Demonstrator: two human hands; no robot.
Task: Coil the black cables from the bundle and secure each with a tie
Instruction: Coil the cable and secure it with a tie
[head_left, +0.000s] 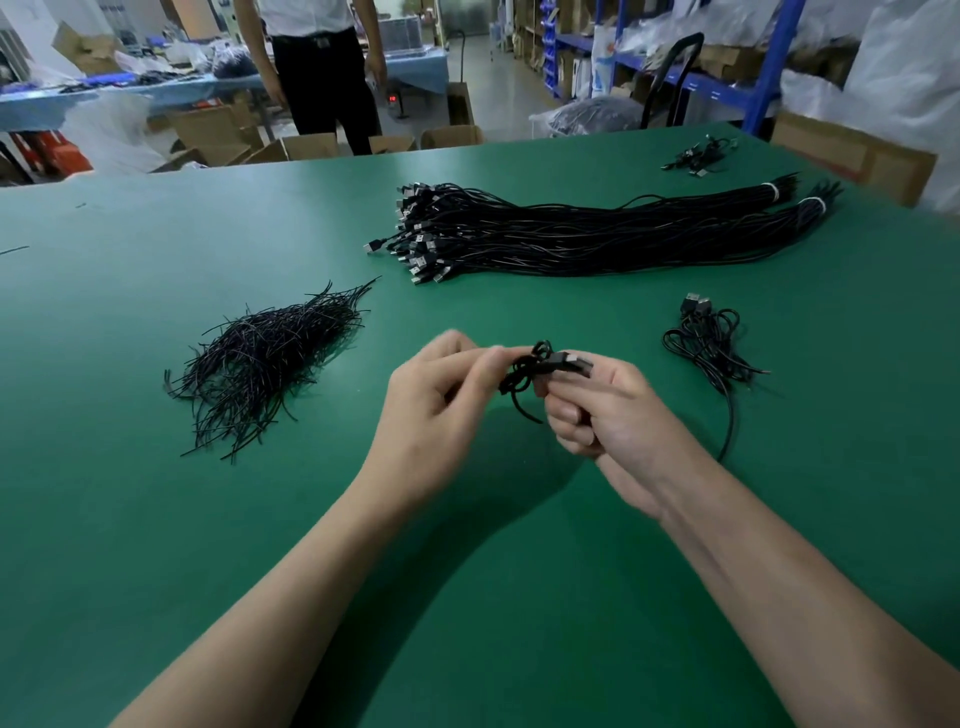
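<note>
Black cable (535, 370), coiled small at the frame's centre above the green table (156, 519), is pinched by the left hand (441, 400) and gripped by the right hand (613, 415); the tie is probably best twisted tight while the loops are kept squeezed.

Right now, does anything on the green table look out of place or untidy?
Nothing is damaged or spilled. Only two small things stand out: one strand trails loose from the coiled cables on the right, and one plug sticks out of the big bundle, away from the others.
</note>
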